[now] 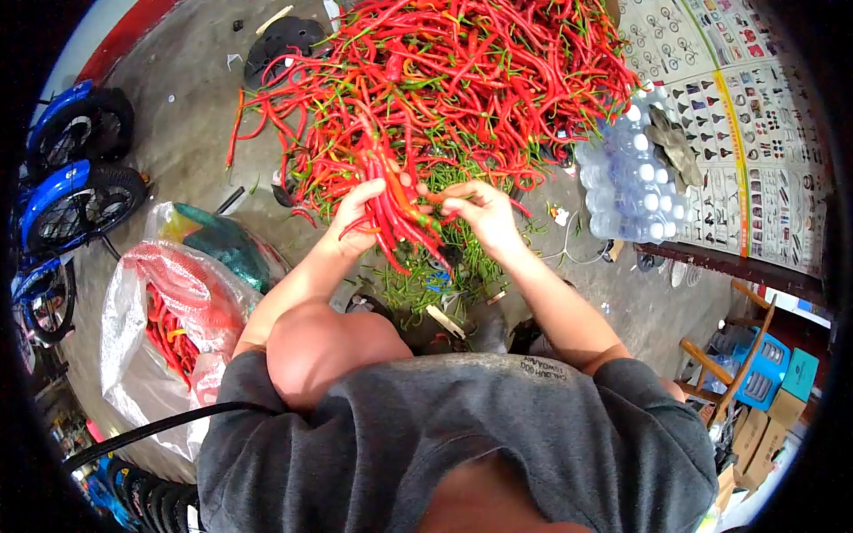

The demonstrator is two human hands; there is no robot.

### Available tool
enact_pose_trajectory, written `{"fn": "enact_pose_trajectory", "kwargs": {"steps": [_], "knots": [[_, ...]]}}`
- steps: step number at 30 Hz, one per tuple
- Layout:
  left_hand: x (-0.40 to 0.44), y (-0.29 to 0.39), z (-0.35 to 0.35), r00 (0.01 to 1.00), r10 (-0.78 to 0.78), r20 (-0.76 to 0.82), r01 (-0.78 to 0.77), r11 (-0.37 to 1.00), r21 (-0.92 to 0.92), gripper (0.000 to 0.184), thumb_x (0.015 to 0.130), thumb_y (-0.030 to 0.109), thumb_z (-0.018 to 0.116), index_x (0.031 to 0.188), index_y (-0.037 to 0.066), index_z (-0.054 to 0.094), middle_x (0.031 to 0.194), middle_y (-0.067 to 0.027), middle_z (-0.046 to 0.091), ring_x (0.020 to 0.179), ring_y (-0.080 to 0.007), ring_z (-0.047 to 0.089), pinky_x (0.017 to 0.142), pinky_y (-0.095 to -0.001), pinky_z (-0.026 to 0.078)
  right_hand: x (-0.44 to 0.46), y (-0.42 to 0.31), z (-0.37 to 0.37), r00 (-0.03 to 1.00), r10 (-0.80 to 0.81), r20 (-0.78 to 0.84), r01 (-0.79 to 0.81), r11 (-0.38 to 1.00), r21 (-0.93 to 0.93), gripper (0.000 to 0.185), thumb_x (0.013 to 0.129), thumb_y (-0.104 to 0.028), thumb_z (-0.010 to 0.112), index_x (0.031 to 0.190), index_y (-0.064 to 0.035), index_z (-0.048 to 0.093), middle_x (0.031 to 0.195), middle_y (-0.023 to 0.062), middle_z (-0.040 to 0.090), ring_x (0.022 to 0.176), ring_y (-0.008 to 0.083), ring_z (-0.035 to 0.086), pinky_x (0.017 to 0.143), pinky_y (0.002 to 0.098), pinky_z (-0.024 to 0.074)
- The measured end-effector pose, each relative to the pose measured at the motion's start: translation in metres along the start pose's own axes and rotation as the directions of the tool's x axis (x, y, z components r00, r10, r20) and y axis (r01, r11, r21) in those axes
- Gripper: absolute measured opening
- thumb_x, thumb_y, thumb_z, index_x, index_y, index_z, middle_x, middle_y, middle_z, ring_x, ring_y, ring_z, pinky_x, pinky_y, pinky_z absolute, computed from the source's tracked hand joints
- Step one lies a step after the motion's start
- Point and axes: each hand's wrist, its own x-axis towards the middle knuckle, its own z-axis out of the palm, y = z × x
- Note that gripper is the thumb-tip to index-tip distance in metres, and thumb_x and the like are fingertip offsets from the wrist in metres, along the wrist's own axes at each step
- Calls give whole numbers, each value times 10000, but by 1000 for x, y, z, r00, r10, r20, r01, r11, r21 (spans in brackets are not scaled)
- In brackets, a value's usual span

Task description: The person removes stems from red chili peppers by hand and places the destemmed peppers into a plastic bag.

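My left hand (357, 220) is closed around a bunch of long red chili peppers (384, 202), which point up and down out of the grip. Close to the right side of that bunch, the thumb and fingers of my right hand (484, 213) are pinched together by the stem ends. Whatever is between those fingertips is too small to make out. Beyond both hands lies a big heap of red chili peppers (480, 75) with green stems. Below the hands, loose green stems (418, 280) are scattered in a pile.
A clear plastic bag (129, 342) with red chilies inside stands at left, beside blue-wheeled bicycles (62, 200). Shrink-wrapped water bottles (626, 182) and a dark glove (673, 147) are at right, near a printed poster (746, 133). A wooden stool (742, 355) and boxes sit lower right.
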Motion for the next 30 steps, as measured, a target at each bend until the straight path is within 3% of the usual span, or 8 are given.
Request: {"fn": "enact_pose_trajectory", "kwargs": {"steps": [9,12,19,23,26,27,28,30], "knots": [[1,-1,0,990,135,-46,-130,986,106,279,795,137,578,1054,74,495,968,-99,574,965,-276,550,851,-451,469,-17,6,9,947,319,-40,-310,871,-381,37,807,-31,576,826,1,570,684,6,544,633,78,510,602,227,420],[1,-1,2,993,60,-102,-51,995,80,303,787,157,585,1064,77,491,965,-100,562,954,-285,552,816,-439,483,-21,3,7,945,164,285,-47,925,-377,76,824,-54,562,867,8,554,755,-10,525,754,72,486,695,239,403],[5,-8,2,994,-7,105,21,991,-134,329,756,253,615,1040,122,512,895,-65,527,892,-245,515,745,-388,453,-22,-2,6,845,111,523,-22,985,-173,70,837,-60,557,870,2,556,815,20,535,809,96,500,742,246,402],[3,-17,-3,981,-97,167,134,964,-229,327,735,273,635,1004,131,516,845,-45,506,798,-201,476,738,-377,436,-19,-15,14,754,-162,636,312,941,-130,94,807,-43,579,885,9,579,827,43,548,785,125,516,725,257,418],[2,-11,-6,991,-55,118,72,986,-149,333,741,269,631,1018,122,520,896,-62,532,908,-259,525,775,-423,450,-12,-23,-18,804,200,560,-75,968,-239,209,869,-171,525,970,-8,607,884,36,570,810,130,528,750,285,425],[3,-7,-14,989,-36,147,61,984,-167,331,750,256,622,1032,116,519,929,-74,539,948,-287,535,798,-446,452,-8,-19,-34,894,146,424,-11,952,-305,300,894,-277,473,958,-23,620,927,27,580,812,128,531,744,294,430],[3,-4,-13,989,-17,150,43,984,-170,330,755,247,619,1039,114,517,932,-75,538,936,-284,538,796,-445,455,3,15,-70,980,55,191,53,856,-515,366,887,-345,462,956,-24,623,964,73,598,817,184,558,749,314,437],[4,2,-9,985,10,175,22,983,-180,336,762,224,612,1058,103,509,951,-81,534,931,-280,549,797,-434,469,8,37,-126,985,15,-171,-170,207,-963,353,816,-355,554,914,-20,604,1000,167,581,886,349,562,788,435,448]]}}
